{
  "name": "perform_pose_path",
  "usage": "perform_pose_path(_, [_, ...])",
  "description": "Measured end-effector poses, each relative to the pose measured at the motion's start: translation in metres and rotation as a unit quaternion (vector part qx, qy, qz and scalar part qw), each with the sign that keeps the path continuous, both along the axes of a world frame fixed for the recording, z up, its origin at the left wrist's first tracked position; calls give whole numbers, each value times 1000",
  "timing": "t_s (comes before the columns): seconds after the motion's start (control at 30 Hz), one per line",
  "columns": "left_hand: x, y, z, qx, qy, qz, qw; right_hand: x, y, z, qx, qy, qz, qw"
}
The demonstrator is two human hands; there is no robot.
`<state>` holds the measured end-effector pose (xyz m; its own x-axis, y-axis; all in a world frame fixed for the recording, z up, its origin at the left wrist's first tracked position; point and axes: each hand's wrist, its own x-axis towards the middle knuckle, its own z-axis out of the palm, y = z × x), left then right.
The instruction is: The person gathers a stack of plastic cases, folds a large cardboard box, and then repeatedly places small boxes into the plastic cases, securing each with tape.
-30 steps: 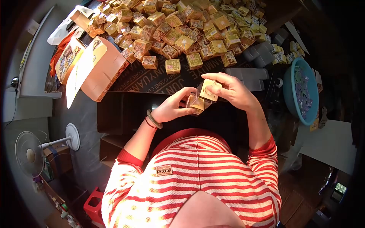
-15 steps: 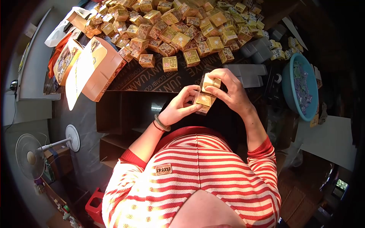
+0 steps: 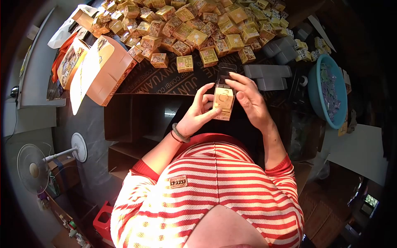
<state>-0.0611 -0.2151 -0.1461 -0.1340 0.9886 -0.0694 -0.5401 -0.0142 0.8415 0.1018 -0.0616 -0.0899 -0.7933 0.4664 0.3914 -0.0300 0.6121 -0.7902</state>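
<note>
A clear plastic box (image 3: 227, 73), its upper end see-through with a flap standing out, is in front of my chest. Inside its lower part sit small yellow boxes (image 3: 223, 97), one behind another. My left hand (image 3: 195, 117) grips this clear box from the left, thumb across the near end and fingers along the side. On the other side, my right hand (image 3: 253, 106) is open, with its fingers stretched out to the clear box's upper end and its thumb apart. Whether the right fingertips press on the plastic is hard to see.
A large heap of small yellow boxes (image 3: 194, 37) covers the far side of the dark printed cardboard surface (image 3: 165, 78). Empty clear boxes (image 3: 269, 76) lie to the right, near a blue basin (image 3: 316, 93) of small packets. An opened display carton (image 3: 105, 72) stands left.
The upper yellow box, held in my right fingers before, now sits inside the clear box. My right hand has let go and opened; the clear box is more upright in view.
</note>
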Motion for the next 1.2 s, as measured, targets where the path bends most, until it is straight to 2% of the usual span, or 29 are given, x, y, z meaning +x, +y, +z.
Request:
perform_pose_path(0.07, [6, -6, -8, 23, 28, 3, 999, 11, -4, -13, -88, 25, -130, 987])
perform_pose_path(0.1, [9, -10, -8, 32, 53, 2, 998, 22, -8, -18, -185, -27, -163, 969])
perform_pose_path(0.13, [14, -15, -8, 40, 77, -1, 996, 28, -9, -23, -345, -35, -125, 930])
perform_pose_path(0.17, [18, -19, -11, 41, 106, -9, 994, 34, -12, -30, -495, -40, -86, 864])
perform_pose_path(0.2, [21, -24, -13, 40, 125, -25, 991, 39, -17, -35, -582, -47, -3, 812])
perform_pose_path(0.23, [22, -28, -18, 44, 164, -53, 984, 44, -25, -37, -611, -77, 17, 788])
perform_pose_path(0.27, [24, -32, -23, 48, 202, -80, 975, 47, -34, -37, -607, -82, -3, 790])
perform_pose_path(0.33, [25, -39, -22, 14, 205, -122, 971, 52, -41, -44, -623, -114, 10, 774])
perform_pose_path(0.4, [25, -42, -22, -32, 152, -170, 973, 53, -55, -57, -598, -133, -30, 790])
perform_pose_path(0.47, [25, -42, -20, -53, 128, -163, 977, 55, -65, -64, -559, -139, -76, 814])
perform_pose_path(0.53, [27, -40, -17, -42, 122, -147, 981, 50, -71, -62, -349, -110, -93, 926])
perform_pose_path(0.57, [28, -42, -17, -51, 114, -130, 984, 54, -70, -66, -299, -103, -60, 947])
perform_pose_path(0.63, [29, -44, -17, -66, 100, -95, 988, 56, -66, -47, -255, -131, -11, 958])
perform_pose_path(0.7, [26, -44, -21, -55, 117, -113, 985, 61, -66, -41, -195, -158, 27, 968])
perform_pose_path(0.77, [27, -45, -27, -26, 146, -115, 982, 61, -71, -38, -183, -163, 13, 969])
perform_pose_path(0.87, [24, -39, -25, 51, 308, -53, 948, 58, -77, -33, -139, -156, -4, 978])
perform_pose_path(0.9, [30, -36, -21, 25, 275, -23, 961, 57, -79, -32, -121, -151, -9, 981])
perform_pose_path(1.0, [29, -32, -14, -32, 264, -34, 963, 54, -83, -37, -138, -127, -47, 981])
perform_pose_path(1.13, [30, -32, -12, -15, 347, -22, 937, 52, -87, -40, -153, -130, -71, 977])
perform_pose_path(1.2, [34, -36, -16, 35, 402, 10, 915, 56, -89, -45, -89, -133, -51, 986])
